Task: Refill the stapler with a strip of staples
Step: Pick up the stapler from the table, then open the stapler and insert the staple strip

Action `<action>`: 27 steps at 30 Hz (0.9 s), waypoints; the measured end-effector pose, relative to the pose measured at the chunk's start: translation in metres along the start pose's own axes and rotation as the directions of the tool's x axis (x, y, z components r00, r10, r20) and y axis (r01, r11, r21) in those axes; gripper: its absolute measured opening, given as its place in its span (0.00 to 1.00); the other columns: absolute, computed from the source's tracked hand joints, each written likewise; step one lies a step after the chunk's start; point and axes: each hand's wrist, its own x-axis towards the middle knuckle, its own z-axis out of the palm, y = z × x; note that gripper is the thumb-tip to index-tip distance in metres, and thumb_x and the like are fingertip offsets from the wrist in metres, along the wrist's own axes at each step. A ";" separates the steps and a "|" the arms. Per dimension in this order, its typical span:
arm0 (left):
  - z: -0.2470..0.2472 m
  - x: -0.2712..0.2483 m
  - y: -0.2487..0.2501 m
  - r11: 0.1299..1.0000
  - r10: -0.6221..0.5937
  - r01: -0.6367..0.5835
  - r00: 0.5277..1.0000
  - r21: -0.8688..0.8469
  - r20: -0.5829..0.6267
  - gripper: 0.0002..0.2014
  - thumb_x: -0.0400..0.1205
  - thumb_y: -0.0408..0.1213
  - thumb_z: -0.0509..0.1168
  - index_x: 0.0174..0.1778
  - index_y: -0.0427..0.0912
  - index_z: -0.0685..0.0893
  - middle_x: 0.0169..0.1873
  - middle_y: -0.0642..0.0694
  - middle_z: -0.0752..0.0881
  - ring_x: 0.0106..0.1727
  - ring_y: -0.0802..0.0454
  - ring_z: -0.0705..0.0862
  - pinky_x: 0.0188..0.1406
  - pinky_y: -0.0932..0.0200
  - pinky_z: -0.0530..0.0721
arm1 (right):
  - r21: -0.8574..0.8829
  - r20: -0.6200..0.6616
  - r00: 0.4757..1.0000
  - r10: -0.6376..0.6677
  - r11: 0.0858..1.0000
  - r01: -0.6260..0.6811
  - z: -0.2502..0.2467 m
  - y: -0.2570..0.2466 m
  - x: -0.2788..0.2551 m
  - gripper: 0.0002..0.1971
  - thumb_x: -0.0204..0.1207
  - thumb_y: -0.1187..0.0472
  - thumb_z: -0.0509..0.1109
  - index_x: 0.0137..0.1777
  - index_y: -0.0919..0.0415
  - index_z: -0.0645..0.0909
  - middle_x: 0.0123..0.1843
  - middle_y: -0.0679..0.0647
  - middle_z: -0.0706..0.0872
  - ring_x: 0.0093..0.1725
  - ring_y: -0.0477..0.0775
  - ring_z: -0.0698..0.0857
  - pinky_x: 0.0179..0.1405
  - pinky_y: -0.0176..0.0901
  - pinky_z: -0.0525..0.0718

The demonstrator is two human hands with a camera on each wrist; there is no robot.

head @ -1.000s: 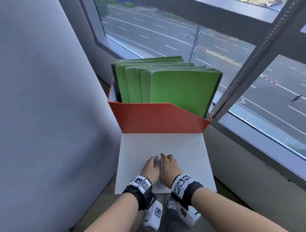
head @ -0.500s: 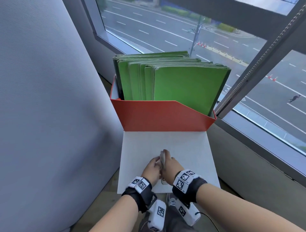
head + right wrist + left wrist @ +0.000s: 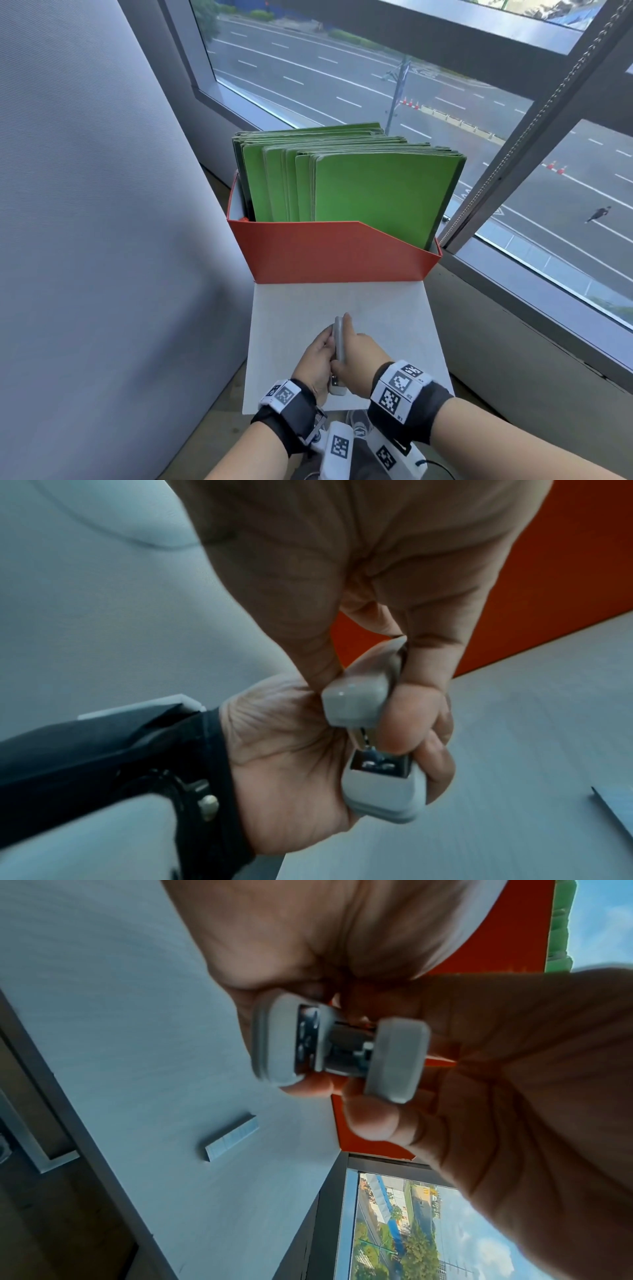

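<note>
Both hands hold a small grey stapler point(image 3: 339, 342) just above the near part of the white table point(image 3: 387, 308). My left hand point(image 3: 317, 356) wraps its fingers round it from the left. My right hand point(image 3: 361, 347) pinches it from the right. In the left wrist view the stapler's point(image 3: 339, 1045) two grey halves stand slightly apart with the metal magazine between them. The right wrist view shows the stapler point(image 3: 373, 739) end on, with metal visible inside. A strip of staples point(image 3: 231, 1135) lies loose on the table beside the hands, and the same strip of staples point(image 3: 616, 807) shows at the right wrist view's edge.
An orange file box point(image 3: 335, 253) full of green folders point(image 3: 376, 192) stands at the table's far edge. A grey partition point(image 3: 85, 205) walls off the left side. A window sill and frame point(image 3: 513, 308) run along the right.
The stapler has risen from under the hands and now stands on edge between them. Both hands have stayed over the near part of the table.
</note>
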 end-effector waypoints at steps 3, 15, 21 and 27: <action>-0.002 -0.003 0.000 0.999 0.027 -0.027 1.000 0.036 -0.003 0.17 0.88 0.38 0.51 0.64 0.58 0.81 0.41 0.47 0.91 0.34 0.46 0.82 0.28 0.57 0.77 | 0.057 0.050 0.997 0.062 0.996 -0.065 -0.012 -0.002 -0.001 0.32 0.77 0.63 0.60 0.78 0.65 0.53 0.52 0.67 0.85 0.42 0.65 0.88 0.35 0.51 0.88; -0.016 -0.014 0.007 0.991 0.041 -0.051 0.996 0.125 0.081 0.16 0.88 0.35 0.47 0.55 0.55 0.80 0.36 0.39 0.85 0.31 0.46 0.84 0.32 0.53 0.83 | -0.005 0.026 1.000 -0.005 1.000 0.005 -0.078 -0.014 0.009 0.13 0.75 0.62 0.66 0.43 0.73 0.88 0.34 0.65 0.91 0.27 0.57 0.86 0.27 0.43 0.85; -0.016 -0.021 0.008 0.991 0.028 -0.039 0.996 0.130 0.089 0.16 0.88 0.34 0.47 0.59 0.51 0.79 0.37 0.39 0.85 0.33 0.46 0.83 0.33 0.53 0.84 | 0.076 -0.066 0.997 -0.025 0.997 0.030 -0.096 -0.015 0.035 0.07 0.73 0.61 0.73 0.44 0.67 0.86 0.34 0.59 0.89 0.27 0.53 0.88 0.28 0.41 0.88; -0.015 -0.027 0.005 0.992 0.023 -0.036 0.994 0.122 0.106 0.16 0.88 0.35 0.47 0.62 0.50 0.78 0.36 0.39 0.85 0.31 0.48 0.84 0.34 0.53 0.84 | 0.139 -0.047 0.999 -0.022 0.990 0.028 -0.101 -0.004 0.057 0.12 0.72 0.55 0.75 0.43 0.65 0.86 0.28 0.54 0.86 0.23 0.49 0.82 0.24 0.38 0.78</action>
